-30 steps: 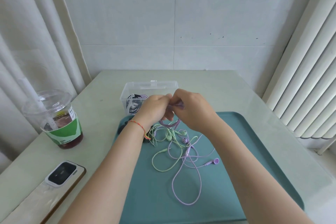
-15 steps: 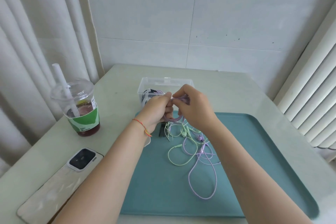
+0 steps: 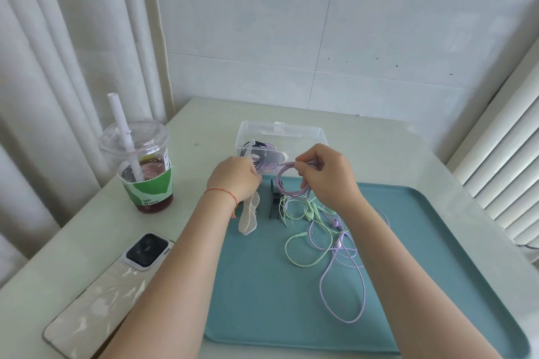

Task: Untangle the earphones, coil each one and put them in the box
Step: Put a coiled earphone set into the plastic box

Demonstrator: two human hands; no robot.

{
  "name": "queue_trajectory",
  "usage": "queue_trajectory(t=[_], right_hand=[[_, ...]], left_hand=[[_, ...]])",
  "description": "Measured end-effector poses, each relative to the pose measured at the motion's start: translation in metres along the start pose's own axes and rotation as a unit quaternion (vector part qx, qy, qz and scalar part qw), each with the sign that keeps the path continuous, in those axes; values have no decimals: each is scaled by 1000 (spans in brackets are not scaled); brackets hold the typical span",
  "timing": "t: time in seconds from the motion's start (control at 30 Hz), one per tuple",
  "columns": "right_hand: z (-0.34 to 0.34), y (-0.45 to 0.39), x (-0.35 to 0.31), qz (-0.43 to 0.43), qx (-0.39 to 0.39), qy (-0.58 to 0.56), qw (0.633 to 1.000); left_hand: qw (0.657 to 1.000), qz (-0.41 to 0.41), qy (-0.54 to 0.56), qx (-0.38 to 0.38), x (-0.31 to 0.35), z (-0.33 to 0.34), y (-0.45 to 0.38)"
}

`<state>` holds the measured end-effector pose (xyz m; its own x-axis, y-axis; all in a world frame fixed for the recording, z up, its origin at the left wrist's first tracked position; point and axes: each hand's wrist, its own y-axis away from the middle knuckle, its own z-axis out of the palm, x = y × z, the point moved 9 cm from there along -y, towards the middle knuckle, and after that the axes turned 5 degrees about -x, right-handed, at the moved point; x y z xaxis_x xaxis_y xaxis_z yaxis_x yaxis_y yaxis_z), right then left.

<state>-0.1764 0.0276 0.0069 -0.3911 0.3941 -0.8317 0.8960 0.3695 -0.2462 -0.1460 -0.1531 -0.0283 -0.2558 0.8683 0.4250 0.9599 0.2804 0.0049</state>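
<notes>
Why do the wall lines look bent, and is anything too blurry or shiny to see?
Head view: the wide lens bows the wall's tile lines and the blinds. Light is soft and even, with faint shadows. The phone catches mild glare. The box is clear, so its contents look muddled. Hands are sharp.

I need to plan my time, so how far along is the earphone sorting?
Done: some coiled earphones lie in the clear box. In hand: the right hand pinches a purple coil; the left hand's grip is hidden. Left: green earphones and purple earphones lie tangled on the tray.
</notes>
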Motion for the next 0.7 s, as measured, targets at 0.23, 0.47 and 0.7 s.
queue_trajectory(t=[0.23,0.47,0.7], right_hand=[[3,5,2,5,-4,6,1000],[0,7,4,9,0,-28,1000],[-4,7,-1,11,-3,-52,999]], left_hand=[[998,49,-11,-49,17,20,3],[987,-11,-109,-122,7,20,13],[984,11,-119,-132,12,20,14]])
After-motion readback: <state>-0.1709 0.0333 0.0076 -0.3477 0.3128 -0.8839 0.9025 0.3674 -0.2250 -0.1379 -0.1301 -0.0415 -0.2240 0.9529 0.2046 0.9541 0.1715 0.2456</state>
